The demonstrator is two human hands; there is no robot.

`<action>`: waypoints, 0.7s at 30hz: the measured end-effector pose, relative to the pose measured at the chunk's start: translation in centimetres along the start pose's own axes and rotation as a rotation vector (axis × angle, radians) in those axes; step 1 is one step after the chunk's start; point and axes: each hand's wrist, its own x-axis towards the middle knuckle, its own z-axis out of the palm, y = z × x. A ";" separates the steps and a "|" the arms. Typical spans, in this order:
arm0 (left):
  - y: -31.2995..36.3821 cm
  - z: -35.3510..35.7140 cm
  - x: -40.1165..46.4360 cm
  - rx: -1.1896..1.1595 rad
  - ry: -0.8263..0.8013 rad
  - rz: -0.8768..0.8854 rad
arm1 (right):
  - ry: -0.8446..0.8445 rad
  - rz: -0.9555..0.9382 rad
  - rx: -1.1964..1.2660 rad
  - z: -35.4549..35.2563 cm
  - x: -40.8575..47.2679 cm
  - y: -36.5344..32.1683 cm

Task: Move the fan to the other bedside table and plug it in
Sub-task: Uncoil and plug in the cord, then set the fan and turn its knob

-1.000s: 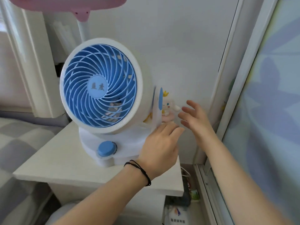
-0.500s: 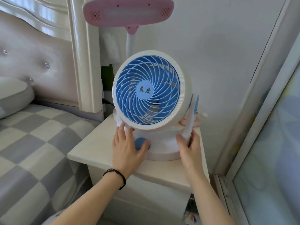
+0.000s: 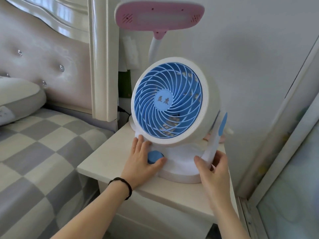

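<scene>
Bed (image 3: 43,144): checked cover, left of the table.
Left hand (image 3: 141,163): fingers spread on the base's left flank, thumb under the blue knob (image 3: 154,156).
Fan (image 3: 170,104): standing on the bedside table (image 3: 107,157); I judge a level lift is best, minding any cord behind.
Right hand (image 3: 214,168): fingers curled round the right support arm.
Lamp (image 3: 159,14): pink head overhangs, wall close.

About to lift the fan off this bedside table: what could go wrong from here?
A black cable runs behind the fan; if it is the fan's, lifting could snag it. The pink lamp hangs right above, so a straight lift may hit it. The right hand holds only the side bracket, so the head could tilt.
</scene>
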 end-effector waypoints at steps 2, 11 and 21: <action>0.0 -0.1 -0.1 -0.006 0.003 0.001 | -0.003 -0.005 -0.005 -0.3 -0.3 -0.2; 0.9 -0.8 -0.4 -0.079 -0.073 0.088 | 0.104 0.000 -0.076 -0.7 -1.8 -1.1; 0.8 -1.7 0.1 -0.383 -0.204 0.142 | 0.118 0.007 -0.090 -0.4 -2.8 -1.8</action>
